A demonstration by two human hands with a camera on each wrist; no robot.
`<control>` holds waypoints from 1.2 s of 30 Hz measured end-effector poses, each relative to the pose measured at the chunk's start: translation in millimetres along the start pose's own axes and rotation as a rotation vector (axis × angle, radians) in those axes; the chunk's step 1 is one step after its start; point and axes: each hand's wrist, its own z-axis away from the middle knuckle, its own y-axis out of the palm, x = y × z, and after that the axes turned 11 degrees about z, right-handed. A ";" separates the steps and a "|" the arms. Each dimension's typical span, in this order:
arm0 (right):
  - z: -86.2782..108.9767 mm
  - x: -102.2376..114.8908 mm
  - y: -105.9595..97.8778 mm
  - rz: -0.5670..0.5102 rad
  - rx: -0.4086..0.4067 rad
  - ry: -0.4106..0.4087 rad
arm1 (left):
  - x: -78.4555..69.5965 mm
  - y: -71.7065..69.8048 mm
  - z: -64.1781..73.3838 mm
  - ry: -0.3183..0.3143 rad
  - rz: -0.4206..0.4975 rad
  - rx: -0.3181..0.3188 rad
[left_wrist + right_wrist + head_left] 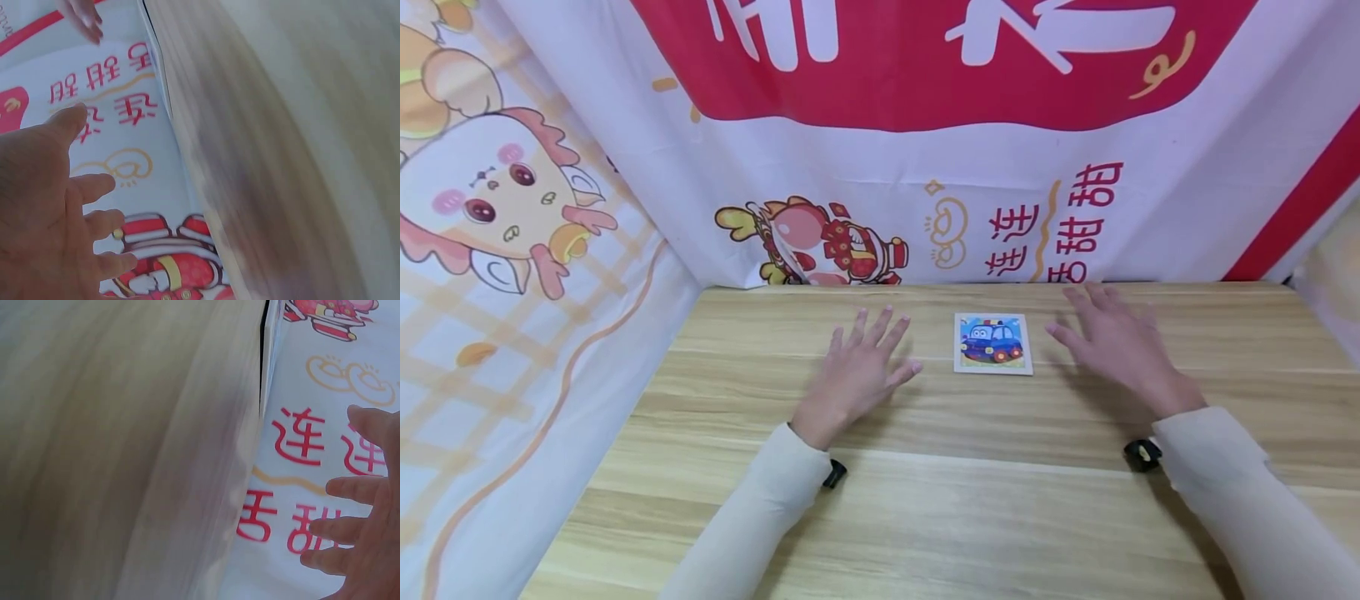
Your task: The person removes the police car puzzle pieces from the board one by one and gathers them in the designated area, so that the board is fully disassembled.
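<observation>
A square picture puzzle (993, 344) with a pale frame lies flat on the wooden table, showing a blue cartoon police car. To its left in the head view is my left hand (859, 379), palm down with fingers spread and nothing held. My right hand (1112, 346) hovers on the other side of the puzzle, its fingers also spread and holding nothing. In the left wrist view the left hand (44, 206) shows its palm and separated fingers. The right wrist view has the right hand (365, 506) at the right edge, fingers extended.
The wooden table (925, 517) runs back to a white cloth (865, 167) printed with red lettering and cartoon figures. Another printed cloth (550, 350) hangs along the left side. Dark wrist straps (1142, 455) show below the sleeves.
</observation>
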 end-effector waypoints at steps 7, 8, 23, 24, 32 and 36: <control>-16.9 19.8 6.4 0.011 0.019 -0.060 | -20.4 9.1 -7.4 0.080 -0.045 0.090; -19.2 23.1 6.9 0.006 0.021 -0.071 | -22.9 10.5 -8.9 0.092 -0.052 0.103; -46.4 55.5 13.9 -0.128 0.068 -0.128 | -57.3 23.6 -24.3 0.185 -0.037 0.287; -48.3 56.8 14.5 -0.133 0.067 -0.133 | -59.2 23.9 -24.9 0.187 -0.042 0.295; -62.9 67.9 19.5 -0.169 0.071 -0.191 | -73.3 28.8 -27.7 0.224 -0.076 0.326; -68.9 73.6 22.7 -0.184 0.068 -0.203 | -78.7 31.2 -28.3 0.245 -0.089 0.333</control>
